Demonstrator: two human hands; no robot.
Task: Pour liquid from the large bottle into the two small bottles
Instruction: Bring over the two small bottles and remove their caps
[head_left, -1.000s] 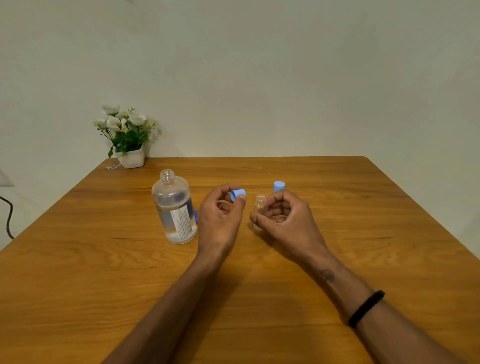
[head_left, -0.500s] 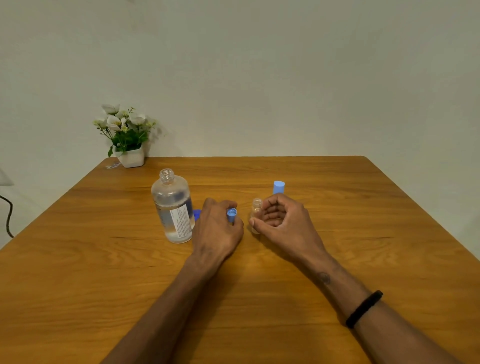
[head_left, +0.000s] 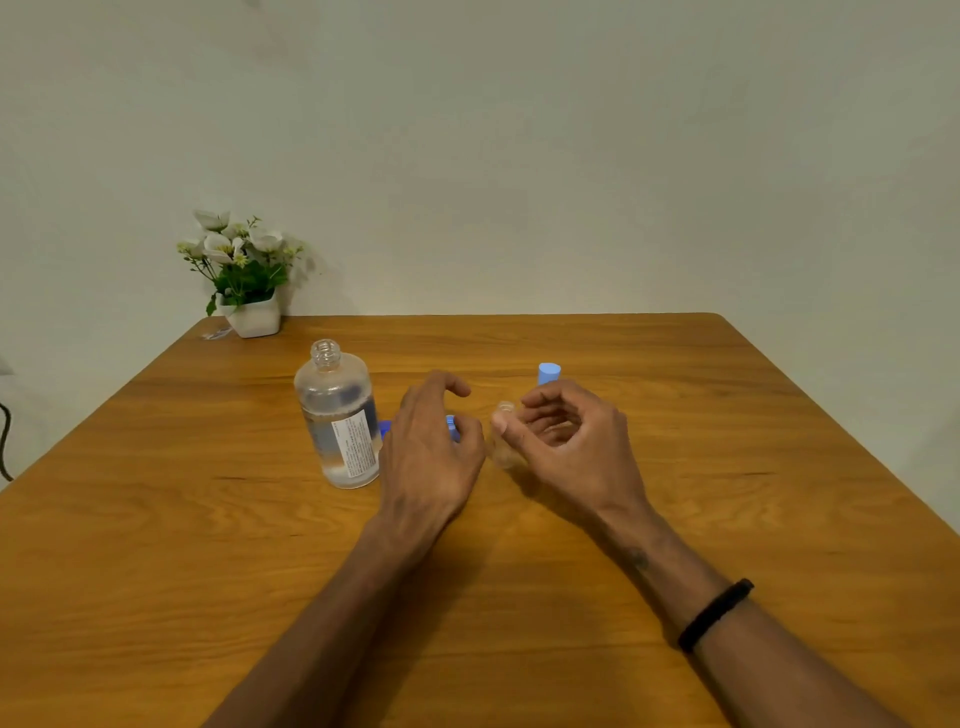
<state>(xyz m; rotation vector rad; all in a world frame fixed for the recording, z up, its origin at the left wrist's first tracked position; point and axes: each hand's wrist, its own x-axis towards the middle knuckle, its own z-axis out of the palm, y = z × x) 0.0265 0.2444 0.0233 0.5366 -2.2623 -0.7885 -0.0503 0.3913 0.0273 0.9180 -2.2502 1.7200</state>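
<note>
The large clear bottle (head_left: 337, 415) stands uncapped on the table, partly filled, with a white label. Just right of it my left hand (head_left: 428, 452) hovers with relaxed, spread fingers and holds nothing. A light blue cap (head_left: 451, 425) peeks out beside its thumb. My right hand (head_left: 566, 441) curls round a small clear uncapped bottle (head_left: 503, 434), thumb against its neck. A second small bottle with a light blue cap (head_left: 549, 373) stands behind my right hand, its body hidden.
A darker blue cap (head_left: 384, 428) lies between the large bottle and my left hand. A white pot of flowers (head_left: 248, 306) sits at the far left corner of the wooden table (head_left: 727, 441). A dark cable (head_left: 4, 441) hangs at the left edge.
My left hand carried the light blue cap down to the table and let go, its fingers now spread. My right hand kept hold of the small open bottle.
</note>
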